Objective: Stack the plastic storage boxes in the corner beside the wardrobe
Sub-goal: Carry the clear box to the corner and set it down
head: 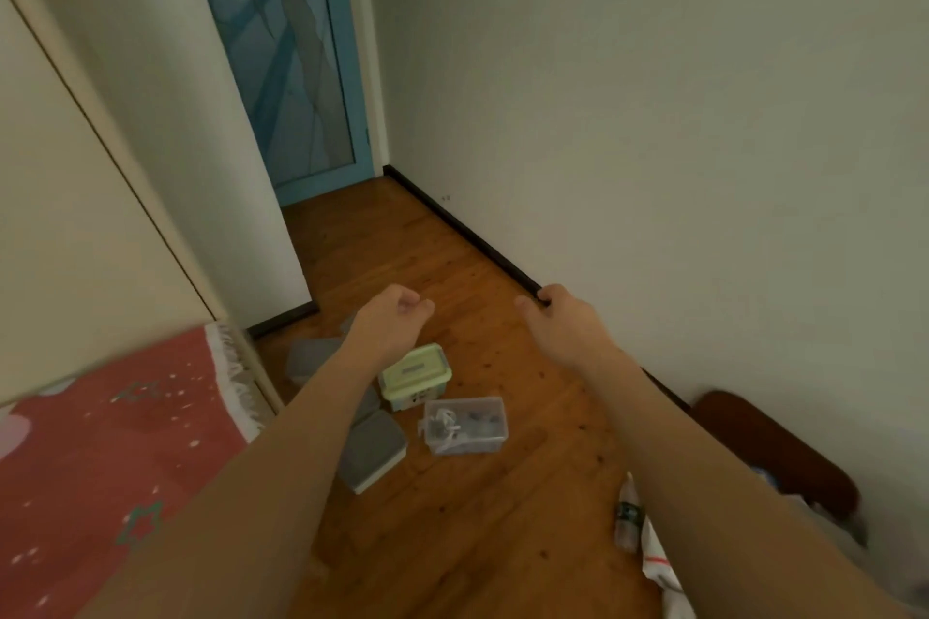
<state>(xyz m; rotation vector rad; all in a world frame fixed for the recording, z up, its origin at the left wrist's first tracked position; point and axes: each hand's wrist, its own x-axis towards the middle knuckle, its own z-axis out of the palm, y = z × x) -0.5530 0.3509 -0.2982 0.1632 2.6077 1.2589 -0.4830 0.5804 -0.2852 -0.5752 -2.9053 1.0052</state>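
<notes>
Several plastic storage boxes lie on the wooden floor below my arms. A pale green lidded box (414, 374) sits beside a clear box (465, 425) with small items inside. A grey-lidded box (372, 455) lies under my left forearm, and another grey one (309, 359) lies nearer the white wardrobe (166, 141). My left hand (389, 317) and my right hand (555, 317) are stretched forward above the floor, fingers loosely curled, holding nothing. The corner beside the wardrobe (321, 226) shows bare floor.
A bed with a red patterned cover (100, 442) fills the lower left. A blue glass door (291, 55) stands at the far end. A white wall with dark skirting (467, 226) runs along the right. A dark brown chair (769, 447), a bottle (628, 518) and cloth lie at lower right.
</notes>
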